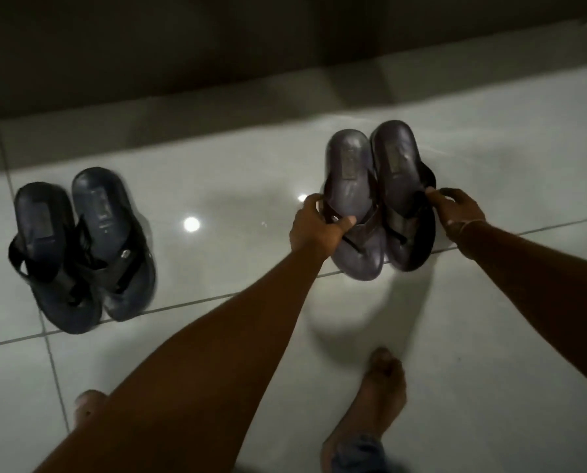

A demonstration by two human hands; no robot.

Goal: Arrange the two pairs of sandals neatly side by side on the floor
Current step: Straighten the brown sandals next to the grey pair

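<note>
Two pairs of dark sandals are on a pale tiled floor. The left pair [80,247] lies side by side, heels away from me, untouched. The right pair sits close together. My left hand [316,227] grips the strap of the greyer left sandal [350,196]. On the outer side of the darker right sandal [404,192], my right hand [456,209] holds the strap with its fingertips. Both sandals look slightly raised or tilted, casting a shadow on the floor beneath.
A dark wall [217,46] with a pale skirting strip runs behind the sandals. My bare feet [377,397] stand on the tiles [217,336] at the bottom. Light spots reflect on the floor between the pairs.
</note>
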